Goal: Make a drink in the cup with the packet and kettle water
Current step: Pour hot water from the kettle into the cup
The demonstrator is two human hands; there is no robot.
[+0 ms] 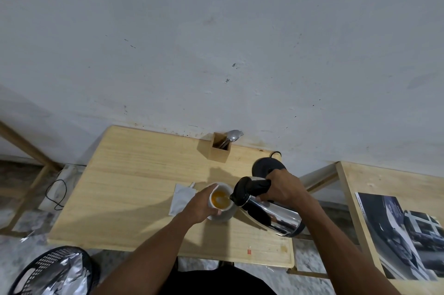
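Note:
A white cup [222, 208] stands on the wooden table [134, 186], holding orange liquid. My left hand [201, 203] wraps around the cup's left side. My right hand [281, 186] grips the black handle of a steel kettle [271, 213], which is tipped left with its spout over the cup's rim. A thin stream runs into the cup. A silver packet [180, 198] lies flat on the table just left of the cup, partly hidden by my left hand.
The black kettle base [265, 167] sits behind my right hand. A wooden holder [221, 148] with spoons stands at the wall. A black basket [52, 270] with foil wrappers is on the floor, lower left. A second table [384, 198] with a magazine is at right.

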